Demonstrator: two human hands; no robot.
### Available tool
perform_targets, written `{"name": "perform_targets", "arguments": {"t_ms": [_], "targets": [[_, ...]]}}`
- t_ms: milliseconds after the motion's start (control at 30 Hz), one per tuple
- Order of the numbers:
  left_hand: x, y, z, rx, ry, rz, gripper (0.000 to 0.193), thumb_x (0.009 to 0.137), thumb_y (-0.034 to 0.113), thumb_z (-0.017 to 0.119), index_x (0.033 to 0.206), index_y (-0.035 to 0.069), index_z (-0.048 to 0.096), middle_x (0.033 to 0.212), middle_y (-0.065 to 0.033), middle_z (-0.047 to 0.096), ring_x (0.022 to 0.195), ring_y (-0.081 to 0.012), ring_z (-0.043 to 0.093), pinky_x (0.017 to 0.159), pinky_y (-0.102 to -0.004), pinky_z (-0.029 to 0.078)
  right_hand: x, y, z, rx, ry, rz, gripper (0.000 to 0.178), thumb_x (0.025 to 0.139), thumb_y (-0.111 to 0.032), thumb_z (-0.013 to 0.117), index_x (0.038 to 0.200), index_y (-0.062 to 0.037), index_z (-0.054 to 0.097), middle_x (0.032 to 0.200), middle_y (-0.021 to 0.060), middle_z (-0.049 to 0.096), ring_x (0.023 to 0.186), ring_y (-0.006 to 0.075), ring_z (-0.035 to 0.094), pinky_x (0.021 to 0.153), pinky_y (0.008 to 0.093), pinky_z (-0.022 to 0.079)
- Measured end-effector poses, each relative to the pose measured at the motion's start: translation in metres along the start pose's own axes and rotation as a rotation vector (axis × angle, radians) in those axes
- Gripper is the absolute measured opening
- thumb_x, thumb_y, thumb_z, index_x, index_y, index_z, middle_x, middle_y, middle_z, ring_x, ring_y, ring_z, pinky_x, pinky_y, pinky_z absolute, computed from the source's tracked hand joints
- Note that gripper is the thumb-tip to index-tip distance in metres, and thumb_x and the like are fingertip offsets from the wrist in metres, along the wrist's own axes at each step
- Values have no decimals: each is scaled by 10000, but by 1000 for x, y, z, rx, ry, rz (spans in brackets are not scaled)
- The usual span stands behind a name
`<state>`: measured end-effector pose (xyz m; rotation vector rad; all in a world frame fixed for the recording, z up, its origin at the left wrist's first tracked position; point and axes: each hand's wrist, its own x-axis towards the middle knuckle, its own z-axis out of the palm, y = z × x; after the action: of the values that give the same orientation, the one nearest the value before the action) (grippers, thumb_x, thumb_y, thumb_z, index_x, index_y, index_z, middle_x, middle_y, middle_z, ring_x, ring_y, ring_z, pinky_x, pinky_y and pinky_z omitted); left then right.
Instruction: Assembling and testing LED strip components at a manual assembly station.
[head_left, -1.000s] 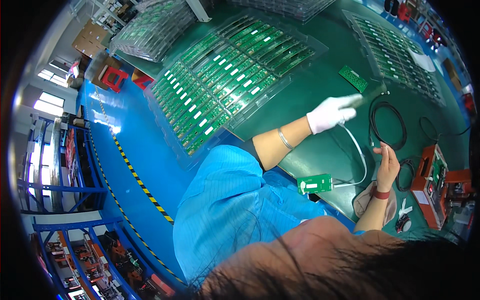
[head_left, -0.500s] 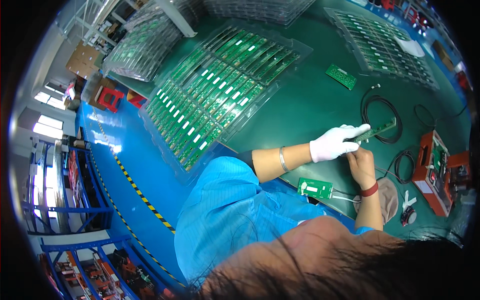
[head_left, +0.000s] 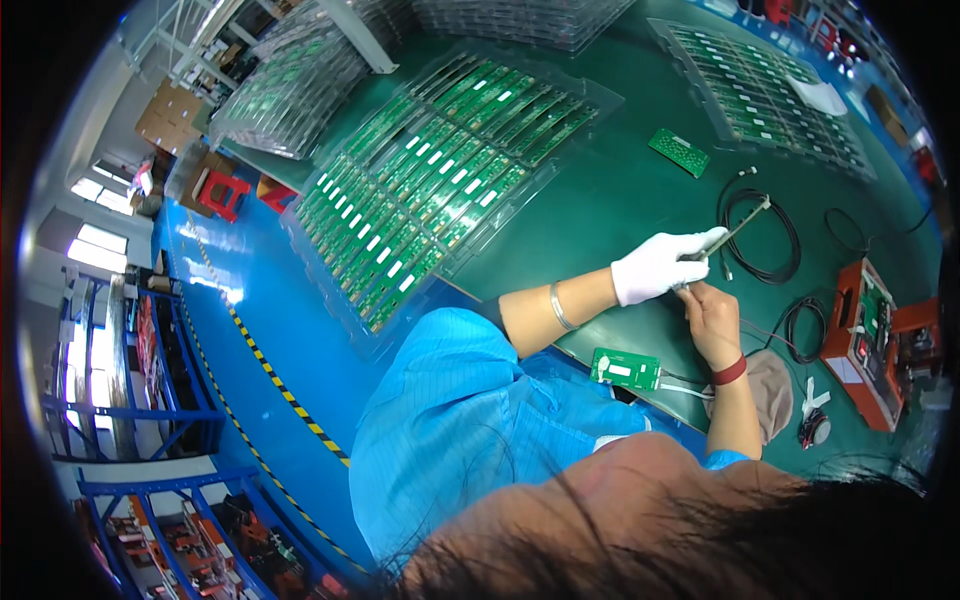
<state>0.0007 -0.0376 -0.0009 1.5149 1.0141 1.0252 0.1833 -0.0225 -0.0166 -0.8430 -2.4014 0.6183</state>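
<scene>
My left hand (head_left: 665, 268), in a white glove, grips a green circuit board (head_left: 742, 226) that is turned nearly edge-on and slants up to the right. Just below it, my bare right hand (head_left: 712, 322) is closed in a pinch at the board's lower end; whatever its fingertips hold is too small and too hidden to name. A thin cable runs off to the right from near the right hand. Near the table's front edge lies another green board (head_left: 626, 370) with a white label, wires leading from its right end under my right forearm.
A coiled black cable (head_left: 797, 262) lies beyond the held board, with a loose green board (head_left: 679, 153) farther back. An orange box (head_left: 868, 345) stands at the right near a brown cloth (head_left: 777, 395). Clear trays of boards (head_left: 440, 170) fill the table's left.
Both hands have shifted slightly left and toward me. The held board has turned from showing part of its face to nearly edge-on.
</scene>
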Motion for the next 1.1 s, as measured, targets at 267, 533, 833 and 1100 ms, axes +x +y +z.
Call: {"name": "perform_targets", "arguments": {"t_ms": [267,533,833,1100], "targets": [[-7,-20,-12,332,240,411,400,908,283,554,1259,108,631,1240,-88,644,798,-205,600,767,-298,484,-17,-9,-1,198,47,175,128,880,-71,593,842,6,688,617,55,611,493,188,506,511,292,400],[-73,14,-202,1229,620,115,209,866,209,540,984,151,703,1146,-16,669,885,-263,642,780,-357,524,-30,-5,-1,313,152,277,158,918,-96,584,889,4,703,616,15,609,507,112,480,506,238,379],[-220,-48,-416,1333,1200,-835,244,887,254,513,1040,234,703,1017,-129,628,955,-368,633,804,-456,514,-14,-7,-1,359,134,295,154,919,-87,583,901,10,701,620,20,613,526,108,501,521,226,400],[-188,-53,-419,1423,847,-951,284,882,212,505,1083,196,705,1118,-91,678,1025,-333,629,874,-432,502,1,-5,23,330,121,324,153,918,-77,579,906,18,697,623,23,615,532,108,507,529,222,407]]}}
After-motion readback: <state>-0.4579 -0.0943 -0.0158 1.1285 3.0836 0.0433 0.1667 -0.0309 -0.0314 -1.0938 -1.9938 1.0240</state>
